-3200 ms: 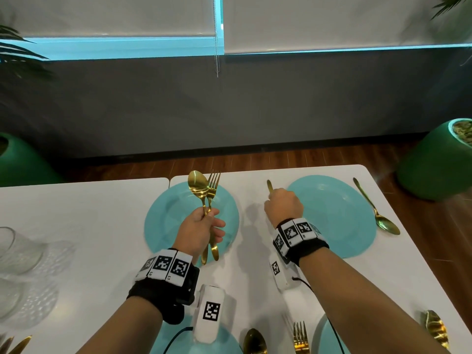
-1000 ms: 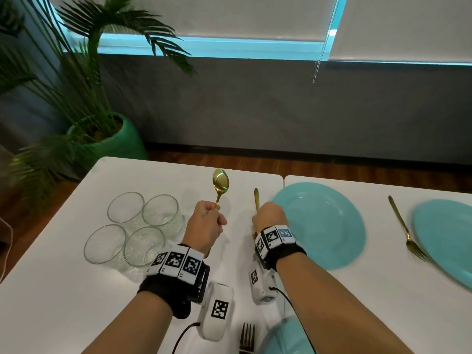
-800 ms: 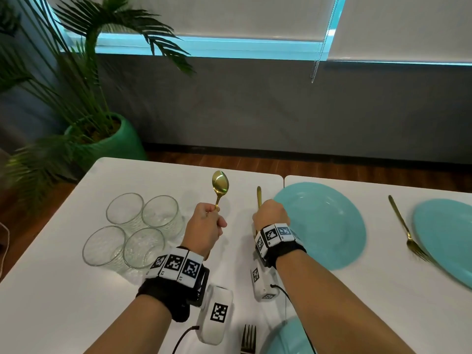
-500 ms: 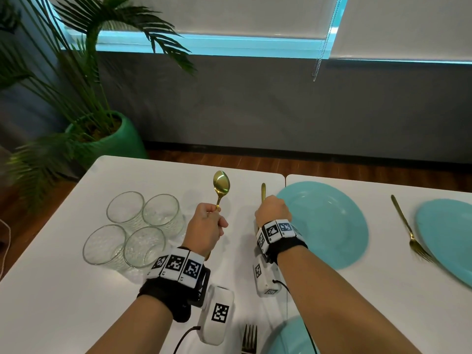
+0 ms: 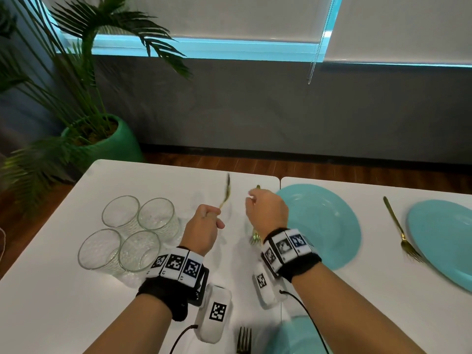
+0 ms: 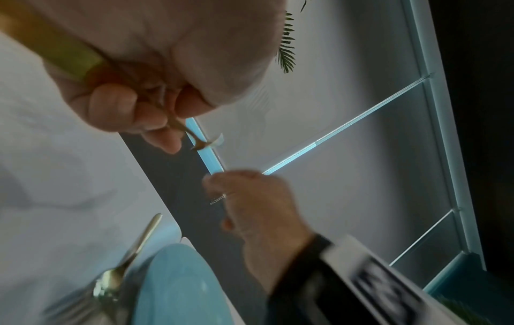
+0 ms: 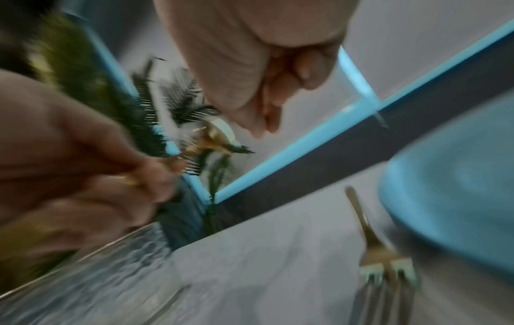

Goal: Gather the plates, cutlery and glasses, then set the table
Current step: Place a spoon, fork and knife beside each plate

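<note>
White table (image 5: pixel 63 290), two slabs butted. Teal plate (image 5: pixel 321 226) just right of seam. Four glasses (image 5: pixel 127 233) clustered left. Gold fork (image 5: pixel 255 237) flat on table just left of plate, under right hand (image 5: pixel 268 210), fingers curled, off it. Left hand (image 5: pixel 201 231) fisted round gold spoon (image 5: pixel 226 192), bowl up, blurred.

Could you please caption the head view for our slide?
Left hand holds a gold spoon; right hand lays a fork beside a teal plate.
</note>
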Demonstrator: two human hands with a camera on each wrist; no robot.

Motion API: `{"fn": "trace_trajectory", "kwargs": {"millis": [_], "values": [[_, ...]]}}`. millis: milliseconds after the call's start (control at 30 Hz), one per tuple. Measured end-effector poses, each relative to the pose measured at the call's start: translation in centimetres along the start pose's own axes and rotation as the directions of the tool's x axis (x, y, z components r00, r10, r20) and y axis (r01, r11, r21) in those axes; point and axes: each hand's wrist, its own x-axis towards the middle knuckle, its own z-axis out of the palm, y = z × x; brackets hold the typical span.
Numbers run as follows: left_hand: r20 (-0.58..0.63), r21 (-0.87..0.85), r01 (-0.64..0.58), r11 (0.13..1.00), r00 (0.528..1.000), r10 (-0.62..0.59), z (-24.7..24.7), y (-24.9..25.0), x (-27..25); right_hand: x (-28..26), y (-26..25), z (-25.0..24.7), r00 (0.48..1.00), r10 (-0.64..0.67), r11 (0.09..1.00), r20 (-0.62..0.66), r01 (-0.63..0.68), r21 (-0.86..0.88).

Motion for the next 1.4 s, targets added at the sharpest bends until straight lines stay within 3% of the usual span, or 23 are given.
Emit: {"fn": "trace_trajectory", "kwargs": {"millis": [33,100,133,200,300,400,533,633,700,800,900,967,1033,1100,1167,1233,1400], "values": [[0.025,0.001,0.012,1.0,1.0,-0.012,0.3,0.2,-0.1,-0.8,-0.4,-0.7,0.966,-0.225,0.973,-0.128,0.229,0.019],[0.074,0.033,0.008,0.999,0.997,-0.011,1.0,0.7,-0.4,-2.3,-0.4,-1.7,0.786,-0.582,0.811,-0.211,0.578,-0.084],[0.095,0.08,-0.026,0.996,0.995,0.019,1.6,1.1,-0.6,-3.0,0.0,-2.0,0.724,-0.664,0.747,-0.183,0.653,-0.126],[0.138,0.22,-0.126,0.967,0.986,0.097,2.7,1.8,-1.2,-3.6,1.1,-2.7,0.711,-0.698,0.713,-0.085,0.681,-0.164],[0.247,0.366,-0.259,0.894,0.953,0.175,5.0,2.8,-2.8,-4.1,2.7,-4.7,0.799,-0.565,0.757,0.208,0.602,-0.254],[0.341,0.498,-0.393,0.773,0.908,0.242,5.9,2.8,-3.5,-4.4,3.1,-5.8,0.8,-0.432,0.768,0.416,0.568,-0.295],[0.425,0.432,-0.462,0.775,0.862,0.277,8.8,3.2,-5.0,-5.0,5.7,-8.1,0.858,-0.241,0.882,0.454,0.389,-0.267],[0.39,0.539,-0.495,0.682,0.864,0.319,10.5,3.1,-4.6,-4.9,8.6,-9.4,0.913,-0.027,0.948,0.407,0.153,-0.28],[0.309,0.628,-0.489,0.605,0.871,0.383,11.4,3.5,-4.5,-4.0,12.0,-10.4,0.927,0.176,0.962,0.332,-0.09,-0.259],[0.244,0.6,-0.461,0.654,0.884,0.4,12.4,4.1,-4.6,-2.2,17.3,-12.1,0.842,0.457,0.889,0.286,-0.441,-0.123],[0.197,0.546,-0.435,0.716,0.897,0.396,13.2,4.3,-4.5,-1.4,21.8,-12.9,0.73,0.568,0.792,0.379,-0.611,-0.009],[0.161,0.513,-0.413,0.752,0.907,0.389,13.7,4.2,-4.3,-0.9,23.5,-12.8,0.687,0.612,0.728,0.391,-0.683,0.061],[0.144,0.494,-0.4,0.772,0.913,0.381,14.2,3.9,-4.1,-0.6,24.4,-12.4,0.653,0.635,0.744,0.412,-0.66,-0.101],[0.135,0.488,-0.398,0.777,0.914,0.384,14.4,3.6,-3.9,-0.2,24.5,-12.1,0.659,0.63,0.771,0.41,-0.595,-0.228],[0.126,0.488,-0.388,0.782,0.917,0.377,14.5,3.2,-3.6,0.2,24.3,-11.9,0.687,0.603,0.797,0.405,-0.54,-0.272],[0.115,0.49,-0.378,0.786,0.921,0.372,14.6,2.9,-3.4,0.8,24.2,-11.7,0.663,0.635,0.771,0.395,-0.574,-0.276],[0.103,0.497,-0.377,0.781,0.92,0.378,14.5,2.3,-2.9,2.4,24.4,-11.0,0.663,0.673,0.739,0.329,-0.626,-0.25]]}}
